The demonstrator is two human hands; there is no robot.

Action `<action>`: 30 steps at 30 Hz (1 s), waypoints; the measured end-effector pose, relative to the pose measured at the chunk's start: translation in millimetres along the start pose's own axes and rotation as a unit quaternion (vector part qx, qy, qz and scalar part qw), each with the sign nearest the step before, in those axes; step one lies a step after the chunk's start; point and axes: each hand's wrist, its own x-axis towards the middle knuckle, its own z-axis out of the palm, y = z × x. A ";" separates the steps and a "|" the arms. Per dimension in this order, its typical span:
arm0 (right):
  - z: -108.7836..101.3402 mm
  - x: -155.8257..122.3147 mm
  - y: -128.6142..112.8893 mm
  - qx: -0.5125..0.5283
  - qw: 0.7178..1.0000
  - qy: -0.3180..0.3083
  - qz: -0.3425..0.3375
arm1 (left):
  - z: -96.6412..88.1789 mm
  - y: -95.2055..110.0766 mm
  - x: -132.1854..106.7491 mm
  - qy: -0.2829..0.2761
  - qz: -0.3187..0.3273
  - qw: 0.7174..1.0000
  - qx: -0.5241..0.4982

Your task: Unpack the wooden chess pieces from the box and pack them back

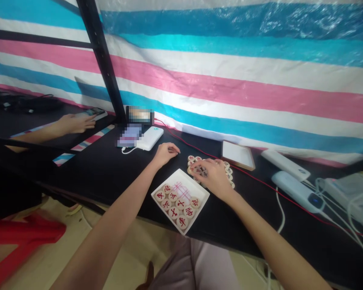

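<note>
A white square tray [199,192] lies on the black table [109,169] near its front edge, holding several round wooden chess pieces [178,204] with red characters. Beyond it sits a loose cluster of the same pieces [229,172]. My right hand [213,175] rests palm down on that cluster, fingers spread over the pieces; what it grips is hidden. My left hand [165,154] lies on the table left of the cluster, fingers curled, with nothing visible in it.
A white power bank [149,138] and a blurred phone [130,135] stand at the back left. A wooden-framed white lid [238,155], two more power banks [299,189] and white cables lie right. A red wire [260,181] crosses the table. Another person's hand [74,123] rests at far left.
</note>
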 end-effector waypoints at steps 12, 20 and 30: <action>-5.9 -5.1 3.7 -0.071 0.996 -0.025 -0.043 | 3.7 3.7 0.7 0.008 -0.014 1.000 0.018; -4.6 -8.2 1.3 -0.131 0.987 -0.043 -0.084 | 4.1 0.7 1.3 0.006 0.008 1.000 0.029; -16.9 -8.0 1.0 -0.002 0.995 -0.079 -0.053 | 7.4 3.0 0.5 0.000 0.025 0.998 0.055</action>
